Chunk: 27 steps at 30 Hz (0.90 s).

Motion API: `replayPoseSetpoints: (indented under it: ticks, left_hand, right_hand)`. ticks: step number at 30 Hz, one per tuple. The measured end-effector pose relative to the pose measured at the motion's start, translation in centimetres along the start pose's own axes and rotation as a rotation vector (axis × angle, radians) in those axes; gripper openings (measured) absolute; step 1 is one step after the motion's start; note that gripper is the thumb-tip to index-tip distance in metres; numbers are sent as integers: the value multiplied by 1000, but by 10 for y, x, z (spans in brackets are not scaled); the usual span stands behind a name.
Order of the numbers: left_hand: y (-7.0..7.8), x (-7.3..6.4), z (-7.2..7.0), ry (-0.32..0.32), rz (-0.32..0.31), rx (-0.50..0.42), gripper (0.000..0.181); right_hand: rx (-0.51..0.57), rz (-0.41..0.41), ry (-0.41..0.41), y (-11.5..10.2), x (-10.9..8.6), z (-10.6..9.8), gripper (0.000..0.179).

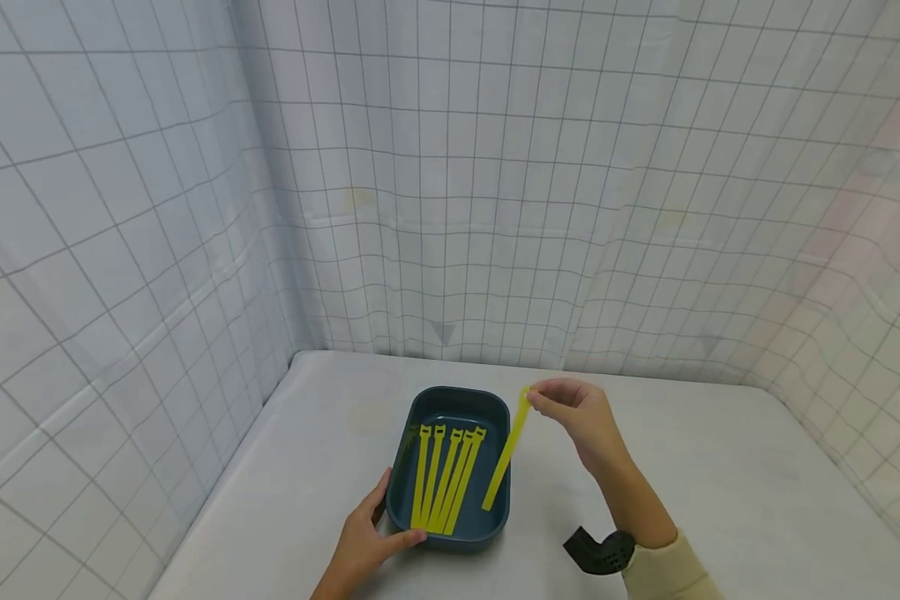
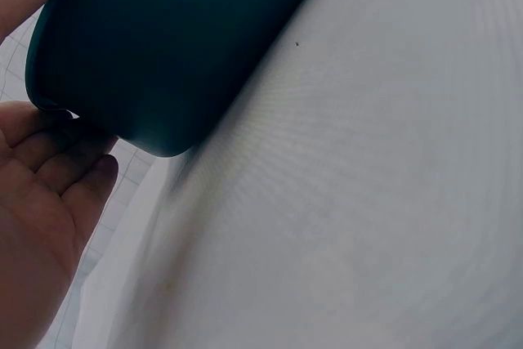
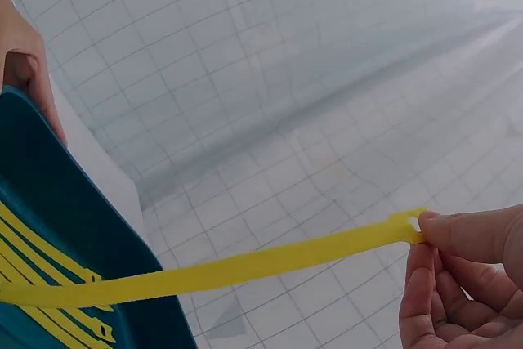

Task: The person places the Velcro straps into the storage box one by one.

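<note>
A dark teal tray point(image 1: 461, 404) stands on the white table. Several yellow hook-and-loop cable ties point(image 1: 446, 485) lie side by side inside it, their slotted heads toward the far end. My left hand point(image 1: 363, 533) holds the tray's near left corner, thumb at the rim and fingers along the outer side. With thumb and fingertips my right hand point(image 1: 579, 417) pinches one yellow cable tie point(image 1: 508, 450) by its head, above the tray's right edge. The strap slants down to the left, its tail over the right part of the tray. In the right wrist view this strap point(image 3: 245, 270) stretches across the picture.
White cloth with a dark grid point(image 1: 450, 208) hangs behind the table and on both sides. The white tabletop point(image 1: 682, 475) extends left and right of the tray. A black device point(image 1: 600, 553) is on my right wrist by the cream sleeve point(image 1: 667, 571).
</note>
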<state>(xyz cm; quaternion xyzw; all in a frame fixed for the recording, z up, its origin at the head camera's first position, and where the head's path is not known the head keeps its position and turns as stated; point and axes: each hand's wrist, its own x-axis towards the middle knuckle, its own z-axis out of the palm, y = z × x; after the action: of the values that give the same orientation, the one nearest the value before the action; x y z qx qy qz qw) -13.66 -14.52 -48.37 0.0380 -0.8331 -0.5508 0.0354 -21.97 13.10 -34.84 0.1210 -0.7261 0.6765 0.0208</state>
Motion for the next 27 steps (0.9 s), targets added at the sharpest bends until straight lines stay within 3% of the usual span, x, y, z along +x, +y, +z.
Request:
replayPoseSetpoints:
  ticks: [13, 27]
  left_hand:
    - [-1, 1, 0, -3, 9, 5, 101]
    - [-2, 1, 0, 4, 0, 7, 103]
  right_hand:
    - [43, 80, -52, 23, -2, 18, 22]
    - [-21, 135, -32, 42, 2, 25, 15]
